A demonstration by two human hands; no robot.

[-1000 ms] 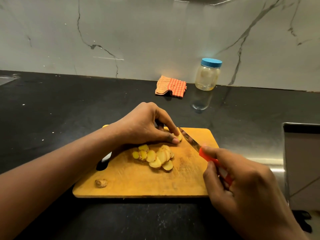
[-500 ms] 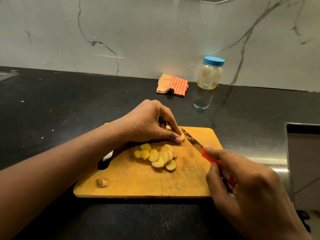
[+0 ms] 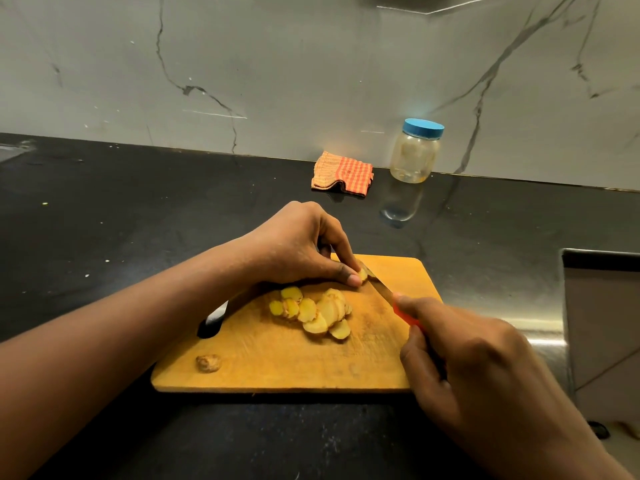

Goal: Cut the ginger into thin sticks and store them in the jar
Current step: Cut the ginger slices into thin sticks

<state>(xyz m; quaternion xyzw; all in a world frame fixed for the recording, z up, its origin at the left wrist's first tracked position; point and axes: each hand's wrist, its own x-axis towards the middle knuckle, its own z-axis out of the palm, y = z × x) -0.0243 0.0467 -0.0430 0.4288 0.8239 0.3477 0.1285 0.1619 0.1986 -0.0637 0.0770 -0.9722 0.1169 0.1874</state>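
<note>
A wooden cutting board lies on the black counter. My left hand pinches a small ginger piece at the board's far side. Against that piece rests the blade of a knife with a red handle, which my right hand grips. Several round ginger slices lie in a loose pile in the board's middle. A small ginger end sits near the front left corner. A clear jar with a blue lid stands closed by the wall.
An orange checked cloth lies folded by the wall, left of the jar. A steel sink edge is at the right. A dark object sticks out from under my left forearm at the board's left edge.
The knife blade has stayed against the ginger piece with small cutting movement. Both hands keep their hold, and the slice pile looks the same.
</note>
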